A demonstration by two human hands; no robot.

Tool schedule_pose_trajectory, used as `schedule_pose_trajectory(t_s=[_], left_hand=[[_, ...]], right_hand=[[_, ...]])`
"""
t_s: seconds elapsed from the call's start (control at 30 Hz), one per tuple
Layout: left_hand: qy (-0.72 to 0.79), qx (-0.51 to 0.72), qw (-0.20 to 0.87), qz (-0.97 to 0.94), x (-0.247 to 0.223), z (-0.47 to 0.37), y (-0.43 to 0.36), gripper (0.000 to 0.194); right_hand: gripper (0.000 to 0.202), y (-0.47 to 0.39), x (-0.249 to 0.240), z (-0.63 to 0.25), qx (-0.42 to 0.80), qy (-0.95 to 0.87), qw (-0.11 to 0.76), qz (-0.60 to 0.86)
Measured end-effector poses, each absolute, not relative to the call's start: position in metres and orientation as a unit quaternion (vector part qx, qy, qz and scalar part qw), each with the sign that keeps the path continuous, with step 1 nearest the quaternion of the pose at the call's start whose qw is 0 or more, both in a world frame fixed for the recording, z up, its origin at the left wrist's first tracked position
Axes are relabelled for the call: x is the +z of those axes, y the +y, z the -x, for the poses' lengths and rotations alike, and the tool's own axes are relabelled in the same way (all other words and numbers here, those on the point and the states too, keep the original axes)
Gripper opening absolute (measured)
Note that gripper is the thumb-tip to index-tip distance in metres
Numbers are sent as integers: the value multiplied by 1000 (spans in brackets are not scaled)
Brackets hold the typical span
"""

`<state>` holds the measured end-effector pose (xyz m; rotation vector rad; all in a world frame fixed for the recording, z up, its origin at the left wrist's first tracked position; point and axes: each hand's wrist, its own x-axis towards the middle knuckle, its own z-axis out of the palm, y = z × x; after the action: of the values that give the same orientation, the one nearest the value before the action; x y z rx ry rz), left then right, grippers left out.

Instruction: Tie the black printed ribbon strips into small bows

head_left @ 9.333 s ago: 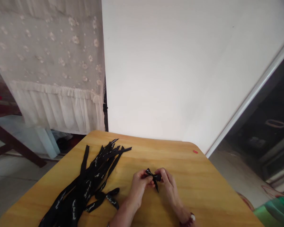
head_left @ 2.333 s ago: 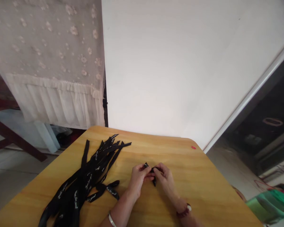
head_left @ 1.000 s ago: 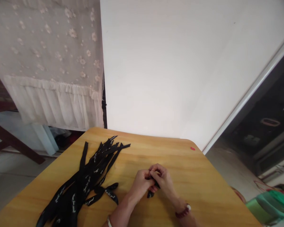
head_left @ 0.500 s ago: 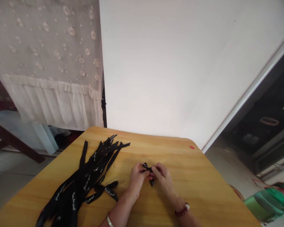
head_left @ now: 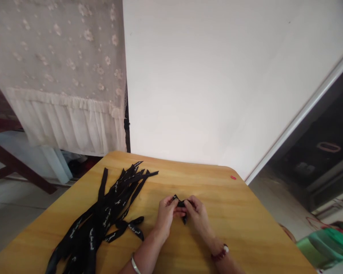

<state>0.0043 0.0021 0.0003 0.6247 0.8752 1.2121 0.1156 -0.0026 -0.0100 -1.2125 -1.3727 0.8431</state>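
Note:
Between both hands is a small black ribbon bow [head_left: 181, 203] with white lettering, held just above the wooden table. My left hand [head_left: 167, 214] pinches its left side between thumb and fingers. On the right side, my right hand [head_left: 196, 213] is closed on it in a pinch, and a short ribbon tail hangs below between the hands. The fingers partly cover the knot. To the left lies a pile of black ribbon strips [head_left: 103, 213] with white script. A tied ribbon bow [head_left: 128, 227] rests at the pile's right side.
The wooden table [head_left: 240, 228] meets a white wall panel [head_left: 205, 83] at its far edge. A small red piece [head_left: 233, 177] lies near the back right corner. A green translucent container [head_left: 322, 247] stands off to the right, and a lace curtain [head_left: 65, 76] hangs at left.
The fingers have shifted slightly on the bow, and less of its loops shows now. Both hands stay in nearly the same place; the whole view has moved a little.

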Motion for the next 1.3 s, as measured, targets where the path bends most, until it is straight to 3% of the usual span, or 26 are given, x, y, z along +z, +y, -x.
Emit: schedule_pose_trajectory(t_s=[0.57, 0.97, 1.17, 1.3], left_hand=[[397, 539, 669, -322, -1, -6, 4, 20], [322, 512, 767, -216, 4, -2, 0, 17], [349, 524, 741, -233, 2, 0, 1, 17], [363, 536, 712, -272, 2, -1, 0, 18]], right_hand=[[24, 0, -9, -115, 322, -587, 524, 526], [27, -1, -9, -122, 428, -483, 556, 524], [35, -4, -10, -123, 460, -456, 562, 515], [29, -5, -6, -119, 465, -509, 549, 472]])
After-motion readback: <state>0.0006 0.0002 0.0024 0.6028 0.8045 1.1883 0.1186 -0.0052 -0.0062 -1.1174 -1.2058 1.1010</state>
